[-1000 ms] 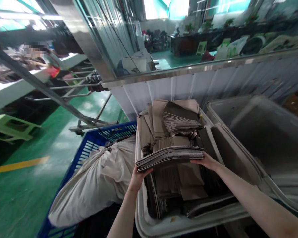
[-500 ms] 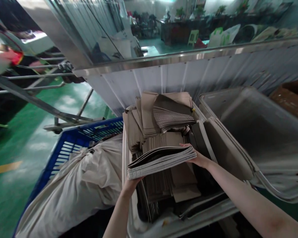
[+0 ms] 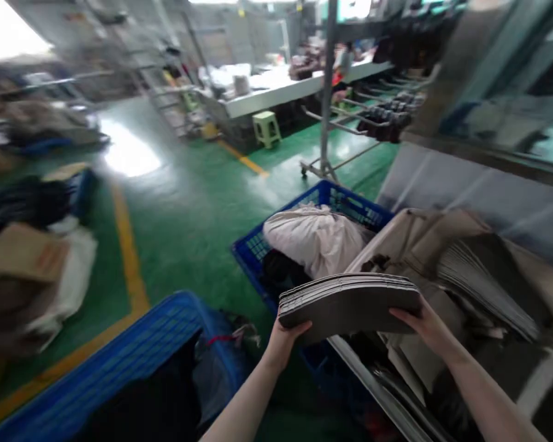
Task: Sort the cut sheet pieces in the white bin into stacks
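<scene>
A stack of dark grey sheets with pale cut edges is held up between my two hands, bowed slightly upward in the middle. My left hand grips its left end, thumb across the dark face. At the right end my right hand is closed on it, the thumb also in front. Under and to the right of the stack stands a pale bin holding several piles of brown and grey sheets. What the sheets are made of, I cannot tell.
A blue crate with a white cloth sack stands beyond the stack. Another blue crate with dark contents is at the lower left. Farther off are a green stool, a metal rack and a long white table.
The view has swung left, away from the window and wall. The stack stays in both hands, now lifted partly clear of the bin and tilted so its dark face shows.
</scene>
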`<act>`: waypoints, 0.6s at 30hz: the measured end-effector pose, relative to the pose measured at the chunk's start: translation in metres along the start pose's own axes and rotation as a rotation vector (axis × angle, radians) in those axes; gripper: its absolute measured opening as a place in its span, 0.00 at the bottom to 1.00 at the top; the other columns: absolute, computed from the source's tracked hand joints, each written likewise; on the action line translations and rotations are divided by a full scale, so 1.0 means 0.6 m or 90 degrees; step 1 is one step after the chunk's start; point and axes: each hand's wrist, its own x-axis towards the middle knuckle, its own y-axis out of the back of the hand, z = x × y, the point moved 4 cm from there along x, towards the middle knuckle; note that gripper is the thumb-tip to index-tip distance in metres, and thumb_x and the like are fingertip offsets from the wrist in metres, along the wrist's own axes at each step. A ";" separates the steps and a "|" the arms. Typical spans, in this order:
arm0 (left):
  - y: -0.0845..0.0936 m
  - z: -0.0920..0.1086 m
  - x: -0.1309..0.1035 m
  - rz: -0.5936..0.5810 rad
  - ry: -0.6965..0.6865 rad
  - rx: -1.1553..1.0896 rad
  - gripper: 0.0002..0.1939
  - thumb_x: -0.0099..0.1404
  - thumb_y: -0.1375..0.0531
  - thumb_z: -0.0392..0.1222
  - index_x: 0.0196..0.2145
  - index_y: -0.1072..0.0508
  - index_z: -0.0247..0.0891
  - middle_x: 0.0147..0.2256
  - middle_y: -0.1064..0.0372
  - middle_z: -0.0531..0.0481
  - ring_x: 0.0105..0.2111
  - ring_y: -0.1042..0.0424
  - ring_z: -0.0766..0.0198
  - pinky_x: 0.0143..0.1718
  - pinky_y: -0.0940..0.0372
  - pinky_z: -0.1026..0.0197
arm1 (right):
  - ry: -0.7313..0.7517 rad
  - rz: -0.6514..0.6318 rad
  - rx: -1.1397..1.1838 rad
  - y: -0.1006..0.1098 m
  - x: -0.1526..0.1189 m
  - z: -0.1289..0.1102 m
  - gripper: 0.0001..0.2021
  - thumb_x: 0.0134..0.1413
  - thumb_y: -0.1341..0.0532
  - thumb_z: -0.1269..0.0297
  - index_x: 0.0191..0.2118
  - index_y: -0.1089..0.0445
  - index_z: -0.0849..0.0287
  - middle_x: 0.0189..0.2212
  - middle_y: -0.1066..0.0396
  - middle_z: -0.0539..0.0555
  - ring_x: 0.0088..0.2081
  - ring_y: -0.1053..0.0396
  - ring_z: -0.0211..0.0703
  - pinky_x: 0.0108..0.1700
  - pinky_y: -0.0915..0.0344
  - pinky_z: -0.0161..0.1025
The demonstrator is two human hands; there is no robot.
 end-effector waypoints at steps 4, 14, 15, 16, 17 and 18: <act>0.186 -0.047 -0.138 0.240 0.066 -0.312 0.33 0.44 0.30 0.36 0.49 0.31 0.38 0.47 0.28 0.38 0.48 0.30 0.46 0.49 0.35 0.46 | 0.035 -0.320 -0.047 -0.269 0.053 -0.093 0.29 0.45 0.34 0.54 0.53 0.39 0.54 0.47 0.30 0.55 0.48 0.33 0.55 0.51 0.35 0.52; 0.605 -0.145 -0.400 0.637 -0.067 -0.664 0.34 0.48 0.31 0.44 0.52 0.34 0.38 0.51 0.32 0.39 0.51 0.32 0.51 0.51 0.34 0.52 | 0.243 -0.934 -0.330 -1.136 -0.129 -0.280 0.30 0.35 0.30 0.57 0.48 0.34 0.57 0.40 0.26 0.54 0.41 0.29 0.50 0.44 0.32 0.44; 0.648 -0.154 -0.418 0.663 -0.070 -0.681 0.34 0.48 0.31 0.44 0.53 0.34 0.38 0.52 0.32 0.39 0.51 0.32 0.52 0.51 0.34 0.53 | 0.248 -0.959 -0.354 -1.212 -0.165 -0.274 0.30 0.33 0.30 0.58 0.47 0.33 0.57 0.39 0.26 0.54 0.40 0.29 0.50 0.43 0.32 0.43; 0.691 -0.164 -0.432 0.688 -0.069 -0.696 0.35 0.48 0.31 0.45 0.53 0.34 0.38 0.52 0.33 0.39 0.51 0.32 0.52 0.50 0.33 0.54 | 0.252 -0.981 -0.377 -1.282 -0.199 -0.264 0.30 0.32 0.30 0.59 0.47 0.33 0.57 0.39 0.26 0.54 0.40 0.29 0.49 0.41 0.32 0.42; 0.731 -0.177 -0.444 0.711 -0.064 -0.708 0.36 0.47 0.31 0.45 0.54 0.35 0.37 0.52 0.33 0.39 0.51 0.32 0.52 0.50 0.33 0.55 | 0.255 -0.998 -0.399 -1.347 -0.232 -0.251 0.29 0.31 0.29 0.60 0.46 0.32 0.57 0.39 0.26 0.54 0.39 0.28 0.49 0.40 0.31 0.41; 0.770 -0.191 -0.453 0.734 -0.053 -0.719 0.37 0.47 0.30 0.46 0.54 0.35 0.37 0.53 0.33 0.38 0.51 0.32 0.52 0.49 0.33 0.55 | 0.258 -1.012 -0.426 -1.406 -0.263 -0.234 0.29 0.30 0.29 0.61 0.45 0.32 0.56 0.39 0.26 0.54 0.39 0.28 0.48 0.39 0.31 0.40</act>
